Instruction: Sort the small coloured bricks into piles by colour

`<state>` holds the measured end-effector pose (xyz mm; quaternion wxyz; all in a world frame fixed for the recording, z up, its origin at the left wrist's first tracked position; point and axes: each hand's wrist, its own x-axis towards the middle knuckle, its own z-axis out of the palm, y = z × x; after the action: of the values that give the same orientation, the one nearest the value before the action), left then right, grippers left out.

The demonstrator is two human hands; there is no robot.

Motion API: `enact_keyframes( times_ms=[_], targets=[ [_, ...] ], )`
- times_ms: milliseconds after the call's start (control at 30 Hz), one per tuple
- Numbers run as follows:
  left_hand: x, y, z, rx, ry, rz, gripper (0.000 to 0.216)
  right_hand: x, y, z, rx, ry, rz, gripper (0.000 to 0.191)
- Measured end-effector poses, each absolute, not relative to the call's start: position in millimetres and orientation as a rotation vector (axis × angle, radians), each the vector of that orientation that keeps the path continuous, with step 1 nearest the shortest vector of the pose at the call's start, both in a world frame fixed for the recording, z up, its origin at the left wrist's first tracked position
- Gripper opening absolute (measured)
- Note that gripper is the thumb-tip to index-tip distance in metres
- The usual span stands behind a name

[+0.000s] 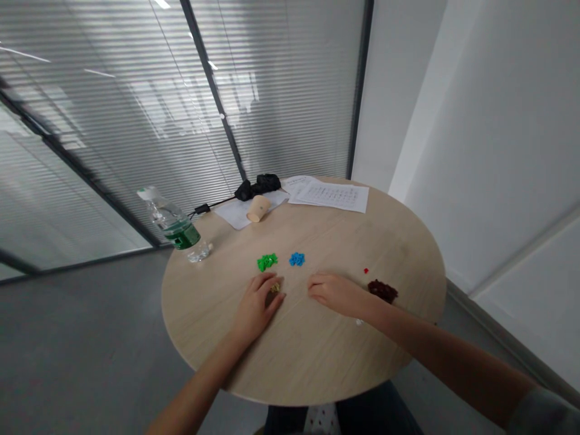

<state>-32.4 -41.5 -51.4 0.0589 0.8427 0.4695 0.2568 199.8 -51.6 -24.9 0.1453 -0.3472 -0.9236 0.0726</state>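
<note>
Both of my hands rest on a round light-wood table (pixel 317 356). My left hand (pixel 259 305) lies over a small heap of yellowish pieces (pixel 275 288), its fingers curled around them. My right hand (pixel 334 293) lies knuckles up beside it with the fingers curled under; what they hold, if anything, is hidden. Just beyond the hands sit a heap of green pieces (pixel 267 261) and a heap of blue pieces (pixel 296 259). A dark red heap (pixel 383 290) lies right of my right wrist, with a single red piece (pixel 365 270) near it.
A plastic water bottle (pixel 174 226) stands at the table's left edge. At the back are a paper cup on its side (pixel 258 208), printed sheets (pixel 333 196), and a black bundle with a cable (pixel 258 184). Glass walls with blinds stand behind.
</note>
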Motion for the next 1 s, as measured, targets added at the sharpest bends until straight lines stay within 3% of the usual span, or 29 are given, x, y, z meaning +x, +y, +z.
enact_keyframes(
  times_ms=[367, 1000],
  targets=[
    [-2, -40, -47, 2.516, 1.292, 0.72, 0.027, 255, -38, -34, -1.096, -2.635, 0.114, 0.023],
    [59, -27, -50, 2.352, 1.121, 0.843, 0.014, 318, -7, -37, -1.199, -2.409, 0.402, 0.018]
  ],
)
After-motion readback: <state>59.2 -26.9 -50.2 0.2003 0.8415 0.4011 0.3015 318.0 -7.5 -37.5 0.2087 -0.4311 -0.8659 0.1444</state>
